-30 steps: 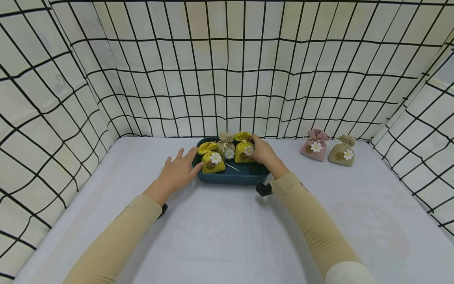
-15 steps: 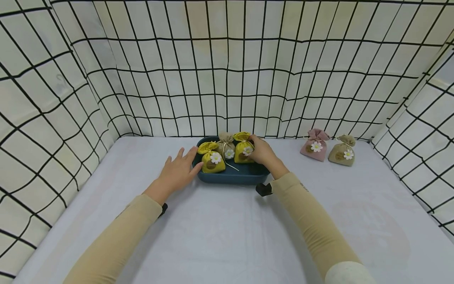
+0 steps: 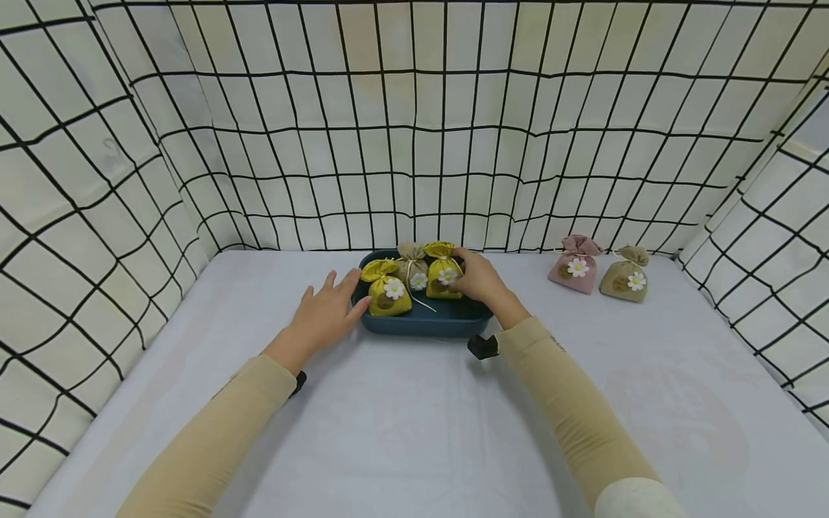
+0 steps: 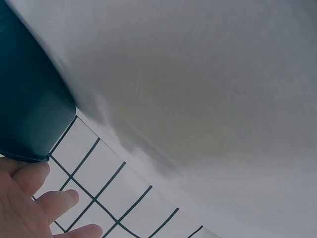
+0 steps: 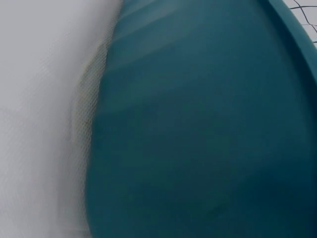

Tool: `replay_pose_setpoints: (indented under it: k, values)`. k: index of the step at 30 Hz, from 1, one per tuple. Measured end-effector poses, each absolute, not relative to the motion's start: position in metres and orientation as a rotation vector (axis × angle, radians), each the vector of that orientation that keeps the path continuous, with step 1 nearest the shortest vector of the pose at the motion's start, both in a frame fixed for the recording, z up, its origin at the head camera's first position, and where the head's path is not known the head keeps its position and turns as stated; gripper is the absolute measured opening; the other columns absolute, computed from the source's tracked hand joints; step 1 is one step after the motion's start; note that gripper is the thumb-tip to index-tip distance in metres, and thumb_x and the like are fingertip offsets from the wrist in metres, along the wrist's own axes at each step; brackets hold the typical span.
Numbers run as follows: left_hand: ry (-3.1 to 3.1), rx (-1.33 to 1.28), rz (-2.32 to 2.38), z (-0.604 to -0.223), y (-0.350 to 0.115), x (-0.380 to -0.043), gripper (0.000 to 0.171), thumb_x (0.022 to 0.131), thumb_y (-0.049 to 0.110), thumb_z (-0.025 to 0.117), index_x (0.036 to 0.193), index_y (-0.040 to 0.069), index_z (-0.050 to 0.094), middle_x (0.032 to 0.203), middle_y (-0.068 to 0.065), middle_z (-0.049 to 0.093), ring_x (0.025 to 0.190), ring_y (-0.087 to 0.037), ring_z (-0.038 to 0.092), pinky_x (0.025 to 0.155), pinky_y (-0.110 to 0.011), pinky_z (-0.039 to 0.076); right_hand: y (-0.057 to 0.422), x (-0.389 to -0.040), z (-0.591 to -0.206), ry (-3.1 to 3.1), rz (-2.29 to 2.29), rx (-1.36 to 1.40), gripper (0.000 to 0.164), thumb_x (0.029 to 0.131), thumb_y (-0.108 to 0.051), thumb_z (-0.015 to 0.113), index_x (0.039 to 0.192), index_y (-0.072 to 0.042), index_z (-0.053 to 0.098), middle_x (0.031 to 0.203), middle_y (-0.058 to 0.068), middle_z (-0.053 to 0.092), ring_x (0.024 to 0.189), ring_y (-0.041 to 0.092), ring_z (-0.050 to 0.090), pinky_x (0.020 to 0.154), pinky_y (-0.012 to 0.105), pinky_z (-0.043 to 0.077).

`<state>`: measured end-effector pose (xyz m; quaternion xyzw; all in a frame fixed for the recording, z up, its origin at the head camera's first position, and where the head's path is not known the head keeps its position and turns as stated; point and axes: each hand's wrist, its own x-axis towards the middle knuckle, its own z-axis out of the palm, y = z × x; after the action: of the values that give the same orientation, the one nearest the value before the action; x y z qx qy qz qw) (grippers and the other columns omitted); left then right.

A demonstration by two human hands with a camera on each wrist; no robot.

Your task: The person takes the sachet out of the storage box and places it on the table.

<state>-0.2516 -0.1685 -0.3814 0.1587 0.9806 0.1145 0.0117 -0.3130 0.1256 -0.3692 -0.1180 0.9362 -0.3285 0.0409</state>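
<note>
Well, the right hand [image 3: 478, 277] has its thumb and forefinger pinched on the near-twelve-o'clock yellow pouch [image 3: 438, 266], at that pouch's three-o'clock side; its other fingertips are hidden from me. The left hand [image 3: 324, 309] lies with fingers spread apart against the nine-o'clock rim of the blue tray [image 3: 421, 328]; the left-wrist view cuts most of that hand off. The right-wrist view is filled mostly by the tray's side, so the grip can't be read there.

Inside the tray, the pinched pouch sits toward one o'clock, a beige pouch [image 3: 406, 270] toward eleven, partly covered at its base, and a second yellow pouch [image 3: 382, 306] at nine, close by the left thumb. A pale cord trails over the tray floor, which shows bare toward five o'clock.

Beyond the tray at three o'clock, a pink pouch [image 3: 570, 277] and an olive-beige pouch [image 3: 615, 279] stand side by side. The black-lined backdrop [image 3: 414, 144] rises just past the tray at twelve; the white desk [image 3: 401, 432] spreads wide toward six, between sleeves cropped below.
</note>
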Motion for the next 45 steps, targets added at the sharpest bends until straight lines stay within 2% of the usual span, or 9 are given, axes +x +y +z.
replay_pose_setpoints:
  k: [19,28,45]
  values:
    - [3.065,0.501,0.36,-0.385,-0.168,-0.252,0.073,0.111,0.049,0.038,0.164,0.003,0.018,0.165,-0.019,0.028,0.153,-0.046,0.014,0.114,-0.074,0.015,0.127,-0.308,-0.37,2.848,-1.098,-0.359,0.067,0.089,-0.001,0.078,0.15,-0.002,0.049,0.122,0.021,0.068,0.11,0.033,0.065,0.089,0.043,0.056]
    - [3.066,0.503,0.375,-0.386,-0.167,-0.25,0.072,0.111,0.048,0.038,0.164,0.003,0.019,0.165,-0.019,0.028,0.152,-0.047,0.015,0.113,-0.075,0.016,0.131,-0.307,-0.368,2.874,-1.075,-0.39,0.062,0.088,-0.005,0.079,0.145,-0.004,0.056,0.115,0.019,0.07,0.1,0.031,0.066,0.083,0.042,0.055]
    - [3.078,0.514,0.358,-0.383,-0.169,-0.252,0.072,0.111,0.049,0.037,0.164,0.004,0.018,0.165,-0.018,0.028,0.152,-0.046,0.015,0.113,-0.075,0.015,0.145,-0.3,-0.36,2.888,-1.209,-0.48,0.056,0.088,-0.006,0.079,0.142,-0.005,0.06,0.115,0.017,0.067,0.101,0.031,0.065,0.086,0.043,0.054]
